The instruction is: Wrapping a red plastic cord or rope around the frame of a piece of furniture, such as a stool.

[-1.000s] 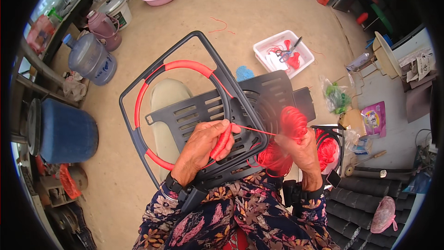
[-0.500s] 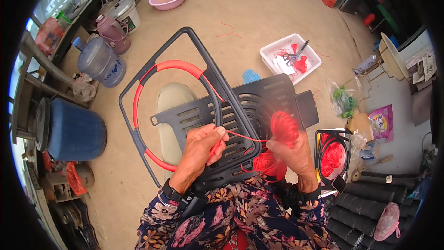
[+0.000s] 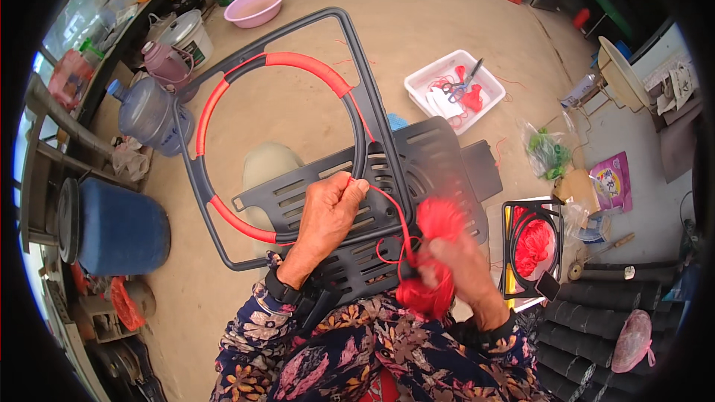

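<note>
Your left grip (image 3: 329,208) pinches the rectangular black ringed frame (image 3: 365,78), hiding some ring; three red cord wraps (image 3: 309,68) show. Right of the frame, your blurred right grip (image 3: 456,262) clasps one red cord hank (image 3: 426,292).

A black, round-cornered frame (image 3: 389,141) sits askew, its inner ring (image 3: 360,141) wrapped in tight red cord bands near one, ten and seven o'clock, bare black between. From the ring's four o'clock, a slack red strand (image 3: 406,227) bends to a blurred, two-lobed red cord hank (image 3: 441,217), also toward four o'clock.
</note>
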`<state>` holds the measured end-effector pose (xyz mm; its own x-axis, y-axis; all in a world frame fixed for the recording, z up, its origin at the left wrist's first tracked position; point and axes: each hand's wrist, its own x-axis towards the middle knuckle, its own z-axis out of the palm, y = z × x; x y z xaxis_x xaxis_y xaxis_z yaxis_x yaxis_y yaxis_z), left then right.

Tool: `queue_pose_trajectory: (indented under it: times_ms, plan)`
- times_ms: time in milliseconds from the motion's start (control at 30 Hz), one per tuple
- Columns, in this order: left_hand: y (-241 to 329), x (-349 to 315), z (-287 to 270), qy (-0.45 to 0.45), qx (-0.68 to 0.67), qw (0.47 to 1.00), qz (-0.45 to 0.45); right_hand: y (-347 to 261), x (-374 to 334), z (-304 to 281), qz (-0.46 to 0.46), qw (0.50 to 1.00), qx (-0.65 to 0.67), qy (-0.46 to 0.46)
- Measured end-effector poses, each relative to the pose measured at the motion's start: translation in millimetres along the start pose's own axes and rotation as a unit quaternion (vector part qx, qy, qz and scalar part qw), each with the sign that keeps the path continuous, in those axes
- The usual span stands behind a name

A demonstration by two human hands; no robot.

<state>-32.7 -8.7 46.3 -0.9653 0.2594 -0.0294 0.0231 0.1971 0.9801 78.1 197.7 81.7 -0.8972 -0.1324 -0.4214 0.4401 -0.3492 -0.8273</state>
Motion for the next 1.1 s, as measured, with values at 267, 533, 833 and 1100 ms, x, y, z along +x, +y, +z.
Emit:
queue_pose_trajectory:
  times_ms: [267,533,833,1100]
  plan:
    - [-0.1,-2.0,16.2,0.036,0.156,0.982,0.096,9.8,-14.5,8.6,0.091,0.985,-0.1,-0.106]
    - [-9.0,-7.3,29.8,0.042,0.209,0.97,0.12,-3.1,44.3,15.3,-0.109,0.925,-0.354,0.084]
    - [-18.4,-2.7,26.9,0.07,0.139,0.984,0.089,13.1,47.4,30.1,-0.179,0.915,-0.346,0.11]
    - [-20.3,-5.0,27.7,0.062,0.139,0.985,0.081,4.0,27.5,35.8,-0.153,0.905,-0.357,0.173]
